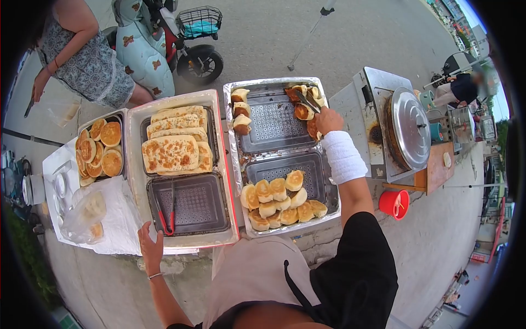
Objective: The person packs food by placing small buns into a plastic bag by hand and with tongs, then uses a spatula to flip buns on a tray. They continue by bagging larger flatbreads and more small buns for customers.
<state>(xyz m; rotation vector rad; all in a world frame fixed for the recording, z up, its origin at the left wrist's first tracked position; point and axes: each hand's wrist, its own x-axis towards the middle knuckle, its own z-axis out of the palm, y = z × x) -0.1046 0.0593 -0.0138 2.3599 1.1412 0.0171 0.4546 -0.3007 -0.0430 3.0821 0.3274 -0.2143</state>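
Note:
My right hand (330, 120), with a white towel (345, 156) wrapped at the wrist, is closed on dark tongs (308, 102). Their tips reach among browned buns (303, 112) at the right side of the back tray in the foil-lined box (237, 164). More browned buns (241, 109) line that tray's left side. Pale golden buns (279, 200) are piled in the front tray. My left hand (150, 247) is at the front left corner of the white box (224, 186), fingers apart and holding nothing. Red-handled tongs (169, 219) lie in that box's front tray.
Flatbreads (175, 145) are stacked in the white box's back tray. Round cakes (101, 148) and a plastic bag (85, 216) are at left. A lidded round griddle (411, 129) and red bucket (394, 204) stand at right. A person (87, 52) stands beside a scooter (200, 63).

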